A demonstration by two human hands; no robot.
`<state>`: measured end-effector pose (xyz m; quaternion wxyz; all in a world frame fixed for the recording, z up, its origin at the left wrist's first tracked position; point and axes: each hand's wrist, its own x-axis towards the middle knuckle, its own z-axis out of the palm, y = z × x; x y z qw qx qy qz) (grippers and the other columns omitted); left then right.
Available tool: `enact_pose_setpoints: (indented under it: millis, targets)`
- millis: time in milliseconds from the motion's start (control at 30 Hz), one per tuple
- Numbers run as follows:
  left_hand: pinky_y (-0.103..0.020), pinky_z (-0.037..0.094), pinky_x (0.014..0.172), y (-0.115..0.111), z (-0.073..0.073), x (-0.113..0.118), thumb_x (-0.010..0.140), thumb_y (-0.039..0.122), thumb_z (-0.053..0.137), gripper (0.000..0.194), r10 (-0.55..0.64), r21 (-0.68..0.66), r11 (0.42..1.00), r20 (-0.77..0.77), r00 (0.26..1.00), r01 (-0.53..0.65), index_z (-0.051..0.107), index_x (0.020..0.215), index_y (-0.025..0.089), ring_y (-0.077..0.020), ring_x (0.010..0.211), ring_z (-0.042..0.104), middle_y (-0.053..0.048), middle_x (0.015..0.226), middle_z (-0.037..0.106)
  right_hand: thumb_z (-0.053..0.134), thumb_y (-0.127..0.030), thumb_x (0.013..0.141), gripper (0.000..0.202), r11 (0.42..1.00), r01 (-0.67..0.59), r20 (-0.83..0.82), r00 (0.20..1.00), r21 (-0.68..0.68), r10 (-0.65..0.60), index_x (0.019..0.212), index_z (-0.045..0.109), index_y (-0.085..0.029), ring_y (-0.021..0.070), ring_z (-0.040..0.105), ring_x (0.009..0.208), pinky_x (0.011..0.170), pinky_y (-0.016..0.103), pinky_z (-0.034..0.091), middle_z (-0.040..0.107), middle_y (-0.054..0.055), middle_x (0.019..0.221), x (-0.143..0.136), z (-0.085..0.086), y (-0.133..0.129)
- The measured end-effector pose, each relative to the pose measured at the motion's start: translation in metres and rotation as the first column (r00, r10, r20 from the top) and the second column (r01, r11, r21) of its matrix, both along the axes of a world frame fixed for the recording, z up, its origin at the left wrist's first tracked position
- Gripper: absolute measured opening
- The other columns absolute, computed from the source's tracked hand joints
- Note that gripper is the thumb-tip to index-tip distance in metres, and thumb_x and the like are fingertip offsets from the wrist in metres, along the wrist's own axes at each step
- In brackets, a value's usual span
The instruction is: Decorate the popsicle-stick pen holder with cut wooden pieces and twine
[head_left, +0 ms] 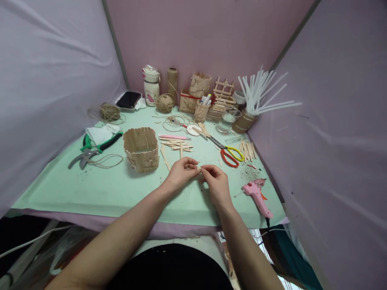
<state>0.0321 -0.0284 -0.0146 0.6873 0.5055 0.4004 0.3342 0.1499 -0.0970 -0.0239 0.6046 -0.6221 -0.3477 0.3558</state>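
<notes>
Over the front middle of the table, my left hand [182, 173] and my right hand [216, 181] meet at their fingertips. Both are pinched on a tiny pale piece [199, 170], too small to name. A basket of wooden strips [141, 151] stands open-topped to the left of my left hand. Behind my hands lies a pile of flat wooden sticks [177, 145], with a pink pen-like tool [173, 137] beside it. Scissors with red and yellow handles [228, 153] rest beyond my right hand. A pink glue gun [258, 197] lies to its right.
Green-handled pruners [87, 153] and a twine loop lie left. Along the back stand a bottle [151, 86], twine rolls [165, 103], stick-made containers, a glass of water [227, 121] and a pot of white glue sticks [245, 121]. More sticks [248, 151] lie right. Fabric walls enclose the table.
</notes>
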Motion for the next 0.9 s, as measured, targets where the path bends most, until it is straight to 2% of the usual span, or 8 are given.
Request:
enact_pose_setpoints:
  millis: [333, 567, 900]
  targets:
    - [-0.024, 0.045, 0.064, -0.0041, 0.0001, 0.002, 0.064, 0.002, 0.069, 0.023, 0.02, -0.001, 1.0, 0.032, 0.999, -0.02, 0.059, 0.081, 0.014, -0.0094, 0.063, 0.059, 0.001, 0.068, 0.061, 0.072, -0.035, 0.071, 0.017, 1.0, 0.011, 0.03, 0.999, -0.029, -0.01, 0.079, 0.07, -0.02, 0.0157, 0.056, 0.063, 0.058, 0.028, 0.046, 0.067, 0.002, 0.074, -0.0027, 0.0039, -0.006]
    - [-0.024, 0.044, 0.065, -0.0037, -0.0011, -0.0014, 0.061, 0.005, 0.072, 0.022, 0.02, 0.032, 0.999, 0.041, 0.999, -0.021, 0.061, 0.078, 0.013, -0.0099, 0.064, 0.057, 0.001, 0.068, 0.061, 0.074, -0.037, 0.07, 0.022, 1.0, 0.01, 0.044, 0.999, -0.025, -0.009, 0.08, 0.071, -0.018, 0.0148, 0.055, 0.064, 0.059, 0.027, 0.044, 0.067, 0.002, 0.074, -0.0025, -0.0038, -0.0036]
    - [-0.024, 0.045, 0.062, -0.0043, 0.005, -0.0038, 0.061, 0.012, 0.076, 0.02, -0.008, -0.033, 0.999, 0.118, 0.993, 0.012, 0.062, 0.076, 0.013, -0.0092, 0.061, 0.057, 0.001, 0.067, 0.062, 0.072, -0.039, 0.071, 0.025, 1.0, 0.011, 0.059, 0.998, -0.007, -0.011, 0.08, 0.069, -0.016, 0.0128, 0.053, 0.061, 0.058, 0.026, 0.043, 0.065, 0.001, 0.071, -0.0051, -0.0021, -0.003]
